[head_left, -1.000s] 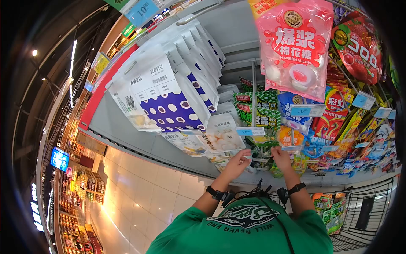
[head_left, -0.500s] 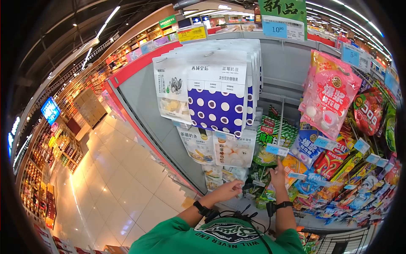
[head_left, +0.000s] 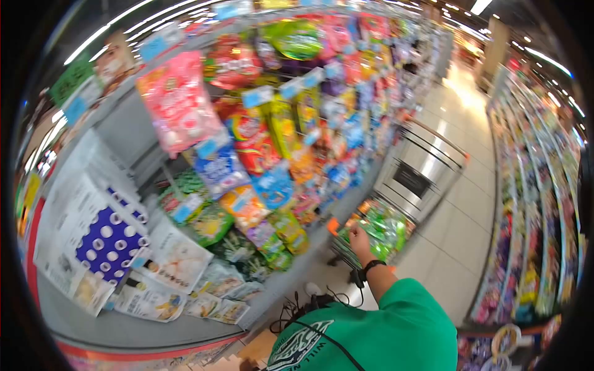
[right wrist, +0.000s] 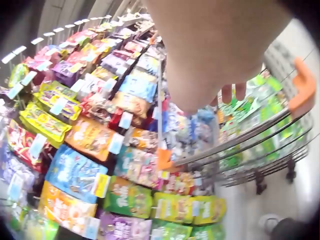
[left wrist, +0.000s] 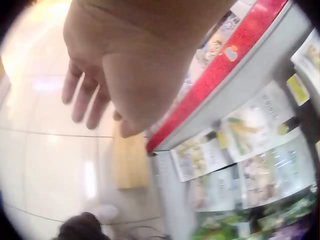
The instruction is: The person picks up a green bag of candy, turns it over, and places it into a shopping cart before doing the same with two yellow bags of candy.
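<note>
In the left wrist view my left hand hangs with its fingers apart and holds nothing, beside the shelf's red edge. My right hand is over the near end of the shopping cart in the head view, by the green bags in it. The right wrist view shows that hand from the wrist side, a few fingertips visible above the cart's wire rim and nothing seen in its grasp. Its other fingers are hidden.
Hanging candy bags fill the rack in front, with a pink marshmallow bag at its left. White pouches hang lower left. Another stocked shelf stands across the tiled aisle on the right.
The head view has swung right, bringing the cart and aisle into sight. My right hand has left the candy rack for the cart. My left hand has dropped away from the rack.
</note>
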`<state>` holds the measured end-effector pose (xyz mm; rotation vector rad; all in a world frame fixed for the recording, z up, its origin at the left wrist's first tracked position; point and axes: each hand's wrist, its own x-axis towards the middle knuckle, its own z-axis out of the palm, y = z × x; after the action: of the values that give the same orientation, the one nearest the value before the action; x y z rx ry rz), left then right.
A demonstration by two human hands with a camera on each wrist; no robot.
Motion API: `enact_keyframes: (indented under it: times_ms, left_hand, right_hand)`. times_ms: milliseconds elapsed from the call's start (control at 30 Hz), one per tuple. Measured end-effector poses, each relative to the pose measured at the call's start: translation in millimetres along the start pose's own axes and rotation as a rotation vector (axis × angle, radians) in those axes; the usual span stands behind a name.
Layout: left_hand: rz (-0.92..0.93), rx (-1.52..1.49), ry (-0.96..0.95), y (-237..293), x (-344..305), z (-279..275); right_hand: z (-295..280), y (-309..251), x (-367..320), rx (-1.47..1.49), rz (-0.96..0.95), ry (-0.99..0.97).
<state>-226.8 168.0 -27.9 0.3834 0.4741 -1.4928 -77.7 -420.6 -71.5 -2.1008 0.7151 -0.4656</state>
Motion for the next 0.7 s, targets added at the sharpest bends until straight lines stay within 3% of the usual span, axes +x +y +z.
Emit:
enact_keyframes:
  times_ms: [33,100,133,167,200,233,300,400,467,500,567,633,667,700]
  left_hand:
    - [0.072,0.075,0.078,-12.7,7.4,-13.8]
    - [0.314,0.398,0.307,-38.4,26.3,-64.5]
    - [0.425,0.661,0.49,-58.5,35.7,-96.9]
    - [0.465,0.882,0.632,-75.8,44.7,-133.9]
    - [0.478,1.085,0.707,-85.4,51.6,-155.1]
    - [0.509,1.23,0.718,-90.3,54.4,-170.4]
    - [0.602,1.409,0.717,-95.5,56.8,-197.4]
    - [0.825,1.219,0.695,-81.4,76.7,-204.3]
    - [0.546,0.675,1.131,-49.9,93.3,-121.0]
    - [0.474,0.35,1.311,-32.0,102.0,-63.9]
    - [0.504,0.323,1.398,-17.8,118.7,-20.0]
    - [0.582,0.395,1.371,-14.1,141.3,3.9]
    - [0.633,0.463,1.335,-32.8,143.7,17.9]
    - [0.599,0.521,1.366,-36.4,156.4,40.8]
  right_hand:
    - [-22.0,20.8,-19.7,-0.02,0.042,0.019]
    - [-54.1,75.2,-46.2,-0.335,0.099,-0.012]
    - [-66.6,111.3,-54.4,-0.399,0.195,-0.114]
    - [-77.2,146.6,-62.2,-0.52,0.16,-0.345]
    - [-65.1,227.6,-55.3,-0.557,0.161,-0.458]
    - [-102.7,148.0,-77.8,-0.305,0.279,-0.243]
    - [-107.3,143.1,-72.8,-0.482,0.237,-0.277]
    - [-104.7,121.2,-51.7,-0.541,0.208,-0.335]
    - [-95.3,127.1,-26.2,-0.563,0.276,-0.561]
    - [-89.0,139.4,-16.0,-0.556,0.266,-0.585]
    - [-71.5,167.4,9.8,-0.556,0.326,-0.741]
    - [-67.2,184.1,32.2,-0.278,0.541,-0.789]
    - [-52.3,233.3,48.2,-0.262,0.649,-0.93]
    - [-66.1,218.2,57.4,-0.141,0.871,-0.819]
